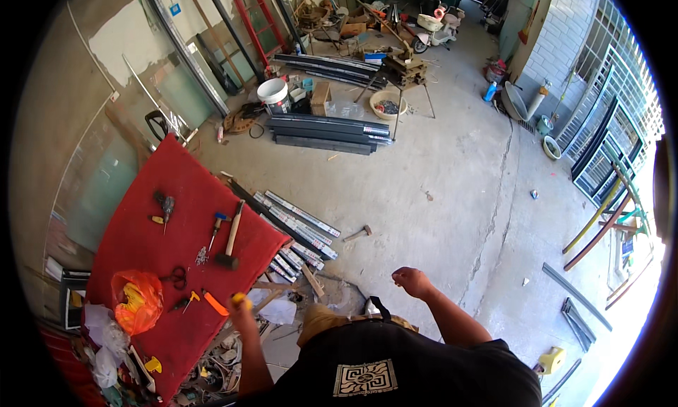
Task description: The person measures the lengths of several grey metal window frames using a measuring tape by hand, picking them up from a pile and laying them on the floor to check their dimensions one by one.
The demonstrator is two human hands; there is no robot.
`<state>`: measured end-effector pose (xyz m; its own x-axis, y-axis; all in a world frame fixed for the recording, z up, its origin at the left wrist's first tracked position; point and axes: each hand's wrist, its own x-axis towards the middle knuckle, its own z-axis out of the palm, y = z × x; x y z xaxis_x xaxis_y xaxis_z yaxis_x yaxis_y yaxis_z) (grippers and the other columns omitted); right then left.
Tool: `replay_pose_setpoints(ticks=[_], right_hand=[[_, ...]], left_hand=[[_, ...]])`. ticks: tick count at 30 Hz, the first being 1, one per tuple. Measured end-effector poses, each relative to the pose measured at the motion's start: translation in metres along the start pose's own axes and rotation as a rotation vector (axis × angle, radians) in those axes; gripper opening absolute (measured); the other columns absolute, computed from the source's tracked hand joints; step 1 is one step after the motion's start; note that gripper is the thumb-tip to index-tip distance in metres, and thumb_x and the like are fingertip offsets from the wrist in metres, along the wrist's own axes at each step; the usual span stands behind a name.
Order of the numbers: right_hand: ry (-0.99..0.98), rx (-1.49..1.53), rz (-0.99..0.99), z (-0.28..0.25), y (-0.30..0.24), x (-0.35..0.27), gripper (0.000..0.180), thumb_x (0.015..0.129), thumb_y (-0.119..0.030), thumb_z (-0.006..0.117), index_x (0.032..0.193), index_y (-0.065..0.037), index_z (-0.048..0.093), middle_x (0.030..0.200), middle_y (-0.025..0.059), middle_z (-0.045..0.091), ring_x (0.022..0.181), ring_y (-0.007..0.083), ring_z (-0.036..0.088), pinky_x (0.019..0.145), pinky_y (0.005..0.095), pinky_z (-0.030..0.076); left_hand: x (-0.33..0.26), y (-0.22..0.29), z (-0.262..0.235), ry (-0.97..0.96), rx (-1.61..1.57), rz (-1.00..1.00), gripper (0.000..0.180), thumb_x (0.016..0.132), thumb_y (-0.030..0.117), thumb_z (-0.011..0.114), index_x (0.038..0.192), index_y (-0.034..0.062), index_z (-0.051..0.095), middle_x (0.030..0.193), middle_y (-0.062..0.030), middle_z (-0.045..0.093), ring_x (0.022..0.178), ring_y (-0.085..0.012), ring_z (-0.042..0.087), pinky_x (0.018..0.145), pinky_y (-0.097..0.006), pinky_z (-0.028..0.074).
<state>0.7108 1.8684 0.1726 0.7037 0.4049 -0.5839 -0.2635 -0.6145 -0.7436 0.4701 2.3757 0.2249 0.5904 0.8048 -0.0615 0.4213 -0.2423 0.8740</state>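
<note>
Red table, left of frame: mallet, scissors, screwdrivers, orange bag. Metal profiles stacked on the floor just beside it. Right hand fisted, empty, over bare concrete. Left hand at the table's near edge, closed around a small yellow-handled tool.

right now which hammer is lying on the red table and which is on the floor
The big wooden-handled hammer lies on the red table, head toward the person. The smaller hammer lies alone on the bare concrete floor, right of the metal strips.
</note>
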Motion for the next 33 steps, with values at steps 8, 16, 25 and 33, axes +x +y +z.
replay_pose_setpoints(ticks=[8,16,25,33], right_hand=[[0.093,0.425,-0.155,-0.094,-0.038,-0.022,0.045,0.1,-0.034,0.065,0.134,-0.005,0.059,0.111,0.0116,0.071,0.106,0.0183,0.065,0.095,0.035,0.051],[0.042,0.814,-0.168,-0.198,0.004,0.033,0.063,0.106,-0.045,0.048,0.153,-0.004,0.036,0.144,0.0149,0.053,0.135,0.0249,0.049,0.113,0.0396,0.038],[0.012,0.961,0.055,-0.397,-0.001,0.133,0.057,0.104,-0.029,0.054,0.154,-0.006,0.037,0.139,0.0088,0.055,0.125,0.0205,0.053,0.108,0.0357,0.042],[0.016,0.703,-0.061,-0.562,0.038,0.2,0.077,0.098,-0.038,0.065,0.158,-0.004,0.031,0.149,0.017,0.048,0.14,0.0246,0.044,0.115,0.036,0.034]], left_hand=[[-0.058,0.184,0.323,-1.024,-0.176,0.044,0.047,0.094,0.015,0.069,0.136,0.0054,0.05,0.114,-0.0071,0.062,0.1,-0.0145,0.063,0.089,-0.031,0.052],[-0.077,0.269,0.543,-1.613,-0.06,0.385,0.056,0.082,0.03,0.084,0.127,0.0076,0.059,0.113,-0.0092,0.068,0.1,-0.0201,0.069,0.091,-0.034,0.055],[0.007,0.384,0.765,-2.029,-0.155,0.153,0.037,0.098,0.013,0.067,0.131,0.0035,0.054,0.119,-0.0084,0.067,0.111,-0.0164,0.063,0.1,-0.033,0.049],[0.017,0.492,0.924,-2.015,0.126,0.281,0.037,0.094,0.014,0.073,0.125,0.0028,0.057,0.102,-0.0038,0.064,0.099,-0.0115,0.062,0.091,-0.029,0.052]])
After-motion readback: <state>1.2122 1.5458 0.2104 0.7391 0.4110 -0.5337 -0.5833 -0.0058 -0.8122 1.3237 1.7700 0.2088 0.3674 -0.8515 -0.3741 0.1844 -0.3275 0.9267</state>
